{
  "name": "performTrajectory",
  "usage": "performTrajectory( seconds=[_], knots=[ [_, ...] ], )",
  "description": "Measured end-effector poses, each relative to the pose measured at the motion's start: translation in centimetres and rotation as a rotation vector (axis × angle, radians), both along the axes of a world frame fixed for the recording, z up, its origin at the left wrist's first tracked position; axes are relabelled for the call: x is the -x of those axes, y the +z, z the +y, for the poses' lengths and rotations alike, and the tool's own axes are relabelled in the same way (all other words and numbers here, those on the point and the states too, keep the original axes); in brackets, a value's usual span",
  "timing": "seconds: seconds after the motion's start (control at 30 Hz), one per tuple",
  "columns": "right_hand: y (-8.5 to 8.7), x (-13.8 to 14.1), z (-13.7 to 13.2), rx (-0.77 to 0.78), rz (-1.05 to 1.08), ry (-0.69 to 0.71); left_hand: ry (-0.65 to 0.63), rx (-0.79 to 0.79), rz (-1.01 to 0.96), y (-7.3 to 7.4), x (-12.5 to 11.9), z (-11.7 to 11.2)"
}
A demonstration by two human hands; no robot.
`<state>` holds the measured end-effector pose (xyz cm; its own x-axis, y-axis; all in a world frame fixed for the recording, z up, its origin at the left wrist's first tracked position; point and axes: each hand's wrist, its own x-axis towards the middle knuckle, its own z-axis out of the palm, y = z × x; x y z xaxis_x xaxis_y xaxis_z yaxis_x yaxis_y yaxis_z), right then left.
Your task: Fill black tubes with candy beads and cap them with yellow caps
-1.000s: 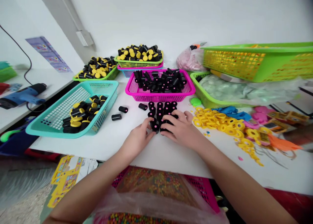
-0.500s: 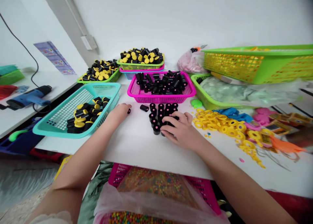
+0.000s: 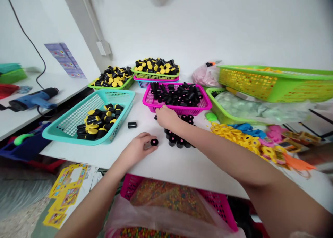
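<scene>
My left hand (image 3: 136,149) rests on the white table (image 3: 166,161), fingers closed round a small black cylinder with a pink dot (image 3: 154,142). My right hand (image 3: 166,117) reaches forward, curled over a loose black cylinder at the left of a cluster of upright black cylinders (image 3: 179,139), just in front of the pink basket (image 3: 177,109) of black cylinders. What its fingers hold is hidden. One more black cylinder (image 3: 131,125) lies alone beside the teal basket (image 3: 78,123).
The teal basket holds black cylinders with yellow caps; green baskets (image 3: 111,83) of the same stand behind. Yellow rings (image 3: 241,137) and balloons lie right, under a large green basket (image 3: 275,80). A blue heat gun (image 3: 31,99) lies far left. A pink basket of beads (image 3: 169,200) sits below the table edge.
My left hand came back from the loose cylinders at left with one in its fingers. My right hand left the cluster's front and reached to its far left. The camera tilted down.
</scene>
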<state>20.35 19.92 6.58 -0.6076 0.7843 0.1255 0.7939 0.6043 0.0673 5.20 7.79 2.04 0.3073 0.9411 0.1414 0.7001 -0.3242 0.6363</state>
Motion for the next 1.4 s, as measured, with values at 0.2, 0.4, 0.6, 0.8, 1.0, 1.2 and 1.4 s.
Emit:
performTrajectory(
  seconds=[0.2, 0.4, 0.6, 0.8, 1.0, 1.2, 1.4],
  knots=[
    [-1.2, 2.5, 1.2, 0.029, -0.115, -0.001, 0.128, -0.138, -0.053, -2.1, 0.5, -1.2],
    [-0.1, 2.5, 0.6, 0.059, -0.148, 0.079, 0.164, -0.165, -0.067, -2.4, 0.6, -1.4],
    [2.6, 0.4, -3.6, 0.222, -0.056, 0.155, 0.242, -0.089, -0.074, -1.6, 2.0, -1.3],
    [1.1, -1.0, -7.3, 0.281, -0.104, 0.092, 0.143, 0.02, -0.053, -1.0, 1.8, -0.8],
    [-0.3, -3.2, -8.0, 0.197, 0.114, 0.156, 0.042, 0.049, 0.006, 0.1, 1.2, -0.4],
    [1.1, -10.3, -6.6, -0.11, 0.663, 0.044, 0.135, 0.107, -0.273, 2.2, 1.0, 1.4],
    [-2.4, -16.3, -3.6, -0.276, 1.086, -0.282, 0.257, 0.443, -0.649, 4.2, -5.3, 7.8]
  ],
)
